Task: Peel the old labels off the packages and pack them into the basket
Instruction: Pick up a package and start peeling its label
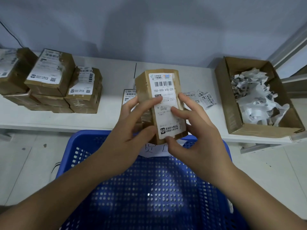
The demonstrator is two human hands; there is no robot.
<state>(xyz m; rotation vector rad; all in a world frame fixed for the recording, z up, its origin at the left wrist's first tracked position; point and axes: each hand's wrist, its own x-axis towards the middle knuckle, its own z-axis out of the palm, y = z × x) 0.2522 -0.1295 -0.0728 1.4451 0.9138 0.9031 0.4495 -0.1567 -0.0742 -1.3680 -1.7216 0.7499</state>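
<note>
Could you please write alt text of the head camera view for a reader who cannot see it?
Both hands, left hand and right hand, hold a labelled brown package above a blue basket. Stacked packages sit left; a box of label scraps right.

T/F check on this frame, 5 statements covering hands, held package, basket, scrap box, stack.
1. Both hands hold one package above the blue basket. True: the left hand grips its left side, the right hand its right side and label.
2. The held package's label is already off. False: a white barcoded label covers its face.
3. The cardboard box on the right holds crumpled label scraps. True.
4. Packed packages fill the blue basket. False: no packages show in the part of it in view.
5. The stacked packages on the left are bare of labels. False: the top ones carry white labels.
</note>
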